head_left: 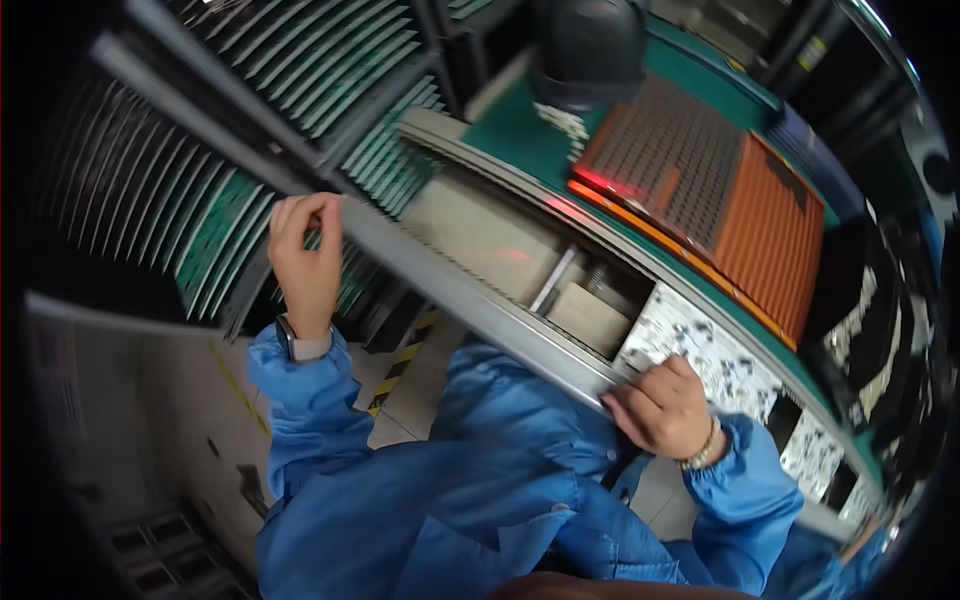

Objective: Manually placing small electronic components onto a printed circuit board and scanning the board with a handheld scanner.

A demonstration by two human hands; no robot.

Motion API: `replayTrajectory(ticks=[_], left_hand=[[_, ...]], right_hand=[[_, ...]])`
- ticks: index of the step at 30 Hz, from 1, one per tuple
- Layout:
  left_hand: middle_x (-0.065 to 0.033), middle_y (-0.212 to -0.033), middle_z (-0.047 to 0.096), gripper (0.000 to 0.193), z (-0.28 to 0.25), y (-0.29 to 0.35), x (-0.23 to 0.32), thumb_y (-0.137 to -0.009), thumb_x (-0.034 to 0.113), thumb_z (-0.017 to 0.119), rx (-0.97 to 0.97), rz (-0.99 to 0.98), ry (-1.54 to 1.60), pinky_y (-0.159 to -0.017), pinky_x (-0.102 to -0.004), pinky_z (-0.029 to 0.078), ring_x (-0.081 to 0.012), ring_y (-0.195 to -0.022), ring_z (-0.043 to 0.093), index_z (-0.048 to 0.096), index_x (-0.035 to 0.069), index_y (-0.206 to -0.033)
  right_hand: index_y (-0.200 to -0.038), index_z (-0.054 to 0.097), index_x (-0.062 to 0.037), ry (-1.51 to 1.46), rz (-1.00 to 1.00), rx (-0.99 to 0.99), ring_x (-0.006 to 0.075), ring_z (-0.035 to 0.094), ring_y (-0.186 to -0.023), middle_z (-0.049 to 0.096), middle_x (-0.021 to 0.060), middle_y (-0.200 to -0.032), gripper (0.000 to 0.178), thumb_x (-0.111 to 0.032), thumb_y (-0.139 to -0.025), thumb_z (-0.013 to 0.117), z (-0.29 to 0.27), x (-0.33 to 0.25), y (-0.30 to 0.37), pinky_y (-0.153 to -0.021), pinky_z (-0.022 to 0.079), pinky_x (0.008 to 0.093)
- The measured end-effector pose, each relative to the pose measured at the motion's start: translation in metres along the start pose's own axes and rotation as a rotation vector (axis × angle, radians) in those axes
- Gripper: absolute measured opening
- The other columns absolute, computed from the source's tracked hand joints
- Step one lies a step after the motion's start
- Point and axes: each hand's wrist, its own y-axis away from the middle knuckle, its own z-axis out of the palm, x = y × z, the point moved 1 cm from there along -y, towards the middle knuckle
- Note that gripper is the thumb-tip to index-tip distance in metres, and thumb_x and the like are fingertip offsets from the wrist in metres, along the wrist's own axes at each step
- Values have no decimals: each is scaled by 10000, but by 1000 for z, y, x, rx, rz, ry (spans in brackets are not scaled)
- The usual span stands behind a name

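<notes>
In the head view, a grey metal rail (pixel 480 308) runs slantwise between the person's two hands, in front of the blue-clad body. The left hand (pixel 305 255), with a watch (pixel 287 338) at its wrist, is at the rail's upper left end; its fingers are curled in with thumb and forefinger close together, and I cannot tell whether they grasp anything or touch the metal. The right hand (pixel 660 410), wearing a beaded bracelet (pixel 703 447), is at the rail's lower right end, its fingers bent toward the edge; whether they grip it cannot be made out. Just beyond the rail on this side, near the right hand, lies a white panel (pixel 700 338) with dark speckles, and left of that, also beyond the rail, sits a pale block (pixel 590 320). Farther past the rail, a green tabletop (pixel 500 130) carries a dark gridded tray (pixel 665 150), an orange ribbed tray (pixel 770 250) and a black rounded object (pixel 590 55). Left of the rail stand slatted racks (pixel 140 175); below it, black-and-yellow tape (pixel 405 360) marks the floor (pixel 395 430).
</notes>
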Motion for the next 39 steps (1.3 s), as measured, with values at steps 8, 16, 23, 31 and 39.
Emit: replayTrajectory(ticks=[8, 16, 23, 31, 39], left_hand=[[-73, -1103, 669, 224, -91, 28, -155, -918, 176, 700, 212, -33, -838, -951, -422, 410, -292, -1076, 582, 716, 84, -1121], [24, -1076, 679, 241, -94, 39, -193, -881, 126, 710, 238, 78, -890, -920, -410, 370, -222, -1054, 569, 725, 148, -1121], [-27, -1025, 673, 271, -101, 53, -206, -890, 128, 697, 219, 193, -877, -910, -440, 410, -258, -1006, 597, 695, 168, -1158], [-64, -1089, 642, 280, -121, 68, -268, -961, 145, 614, 175, 98, -1040, -928, -441, 426, -284, -1069, 583, 640, 137, -1240], [-24, -979, 668, 211, -112, 100, -178, -998, 163, 592, 289, 147, -1043, -939, -413, 459, -241, -975, 618, 700, 151, -1179]], right_hand=[[-782, 689, -46, -15, 87, -40, 235, 508, -575, 542, 58, -650, 113, -34, -726, 787, -2, -4, -4, -582, 374, 360], [-775, 684, -54, 17, 90, -35, 230, 516, -583, 548, 51, -648, 116, -48, -730, 791, -1, -1, -4, -591, 378, 361], [-761, 676, -58, 1, 47, -50, 227, 523, -576, 532, 46, -641, 135, -90, -731, 803, -2, -2, -4, -582, 384, 350], [-744, 625, -88, 17, 43, -4, 203, 546, -649, 515, 35, -682, 166, -162, -856, 722, 2, -1, -5, -642, 419, 335], [-709, 583, -85, 44, 32, 4, 212, 537, -633, 508, 45, -672, 235, -184, -884, 705, 2, -3, 0, -643, 413, 340]])
